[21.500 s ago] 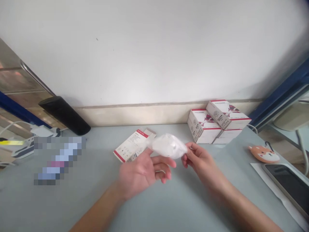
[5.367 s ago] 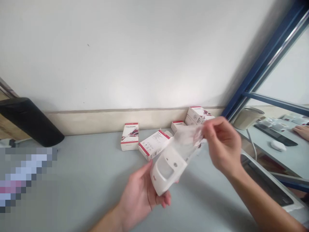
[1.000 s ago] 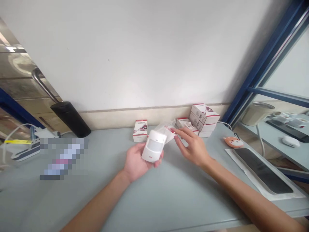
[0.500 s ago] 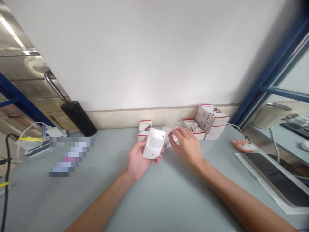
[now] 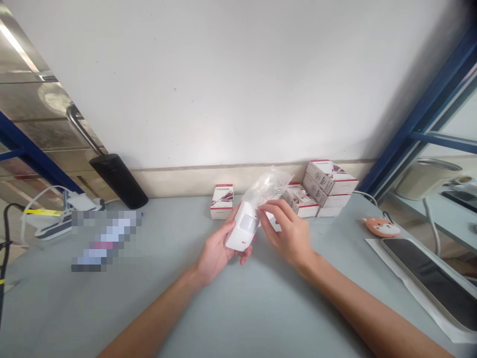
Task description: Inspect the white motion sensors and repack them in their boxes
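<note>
My left hand (image 5: 218,248) is closed round a small white sensor unit (image 5: 242,232) with a window on its front, held above the grey table (image 5: 149,298). My right hand (image 5: 288,231) is just to its right, fingers pinched on a clear plastic bag (image 5: 268,186) that stands up over the top of the sensor. Whether the sensor's top is inside the bag I cannot tell.
A red-and-white box (image 5: 221,200) stands upright by the wall. More such boxes (image 5: 328,186) are stacked at the back right. A fox-shaped item (image 5: 382,227) and a dark tablet (image 5: 432,281) on white paper lie at the right. A black cylinder (image 5: 115,180) leans at the back left.
My right hand has picked the clear plastic bag up off the table and brought it to the top of the sensor. My left hand keeps its hold and has tilted the sensor slightly.
</note>
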Demonstrator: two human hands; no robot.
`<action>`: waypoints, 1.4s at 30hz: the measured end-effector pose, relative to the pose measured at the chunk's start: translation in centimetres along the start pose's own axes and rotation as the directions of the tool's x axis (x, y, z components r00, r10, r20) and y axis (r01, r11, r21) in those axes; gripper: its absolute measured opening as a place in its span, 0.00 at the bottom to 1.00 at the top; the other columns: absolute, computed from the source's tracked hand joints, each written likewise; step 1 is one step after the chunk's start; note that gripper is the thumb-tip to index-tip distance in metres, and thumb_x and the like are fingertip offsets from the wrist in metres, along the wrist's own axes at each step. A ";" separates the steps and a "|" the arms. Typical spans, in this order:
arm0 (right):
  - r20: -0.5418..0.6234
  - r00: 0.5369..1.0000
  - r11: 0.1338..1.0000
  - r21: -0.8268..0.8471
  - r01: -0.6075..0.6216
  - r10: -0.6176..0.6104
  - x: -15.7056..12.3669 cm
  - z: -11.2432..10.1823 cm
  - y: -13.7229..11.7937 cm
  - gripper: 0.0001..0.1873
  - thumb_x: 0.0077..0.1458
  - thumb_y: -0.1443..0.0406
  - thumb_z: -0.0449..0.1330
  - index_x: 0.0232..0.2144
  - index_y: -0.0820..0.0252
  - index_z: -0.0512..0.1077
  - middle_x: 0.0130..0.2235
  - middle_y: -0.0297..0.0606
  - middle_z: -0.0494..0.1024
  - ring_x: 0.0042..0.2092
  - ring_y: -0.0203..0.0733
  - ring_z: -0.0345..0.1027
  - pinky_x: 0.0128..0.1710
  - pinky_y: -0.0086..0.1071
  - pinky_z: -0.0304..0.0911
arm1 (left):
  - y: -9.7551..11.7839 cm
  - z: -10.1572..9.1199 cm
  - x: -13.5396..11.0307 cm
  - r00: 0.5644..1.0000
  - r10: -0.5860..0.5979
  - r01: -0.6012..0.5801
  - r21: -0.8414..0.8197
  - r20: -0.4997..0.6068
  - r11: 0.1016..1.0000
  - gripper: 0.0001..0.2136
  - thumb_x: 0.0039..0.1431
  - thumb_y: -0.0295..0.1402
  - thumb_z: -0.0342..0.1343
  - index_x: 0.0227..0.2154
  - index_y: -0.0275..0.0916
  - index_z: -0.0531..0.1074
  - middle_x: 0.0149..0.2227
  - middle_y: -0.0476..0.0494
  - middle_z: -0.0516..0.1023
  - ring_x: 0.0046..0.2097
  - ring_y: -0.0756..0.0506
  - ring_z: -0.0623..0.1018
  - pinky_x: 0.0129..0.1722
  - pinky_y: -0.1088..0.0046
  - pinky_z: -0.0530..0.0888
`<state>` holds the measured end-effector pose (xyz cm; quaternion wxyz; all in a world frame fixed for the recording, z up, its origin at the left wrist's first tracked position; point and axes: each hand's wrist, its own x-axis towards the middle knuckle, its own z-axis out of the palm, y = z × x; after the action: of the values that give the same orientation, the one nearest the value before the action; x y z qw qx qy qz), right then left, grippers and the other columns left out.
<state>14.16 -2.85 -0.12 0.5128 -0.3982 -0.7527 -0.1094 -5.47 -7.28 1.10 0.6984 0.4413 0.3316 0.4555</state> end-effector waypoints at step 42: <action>0.440 0.831 0.618 0.562 -0.551 0.340 -2.0 -6.3 1.6 0.08 0.68 0.57 0.62 0.44 0.53 0.76 0.40 0.37 0.81 0.40 0.42 0.74 0.42 0.33 0.72 | -4.4 2.3 -1.8 0.965 -0.017 0.123 0.393 -0.263 0.911 0.19 0.68 0.50 0.57 0.58 0.53 0.68 0.56 0.44 0.79 0.54 0.38 0.77 0.55 0.65 0.73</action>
<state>19.96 -6.39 0.61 0.5146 -0.3747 -0.6823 0.3596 -2.68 -10.52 -1.90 0.5594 0.5023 0.5212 0.4039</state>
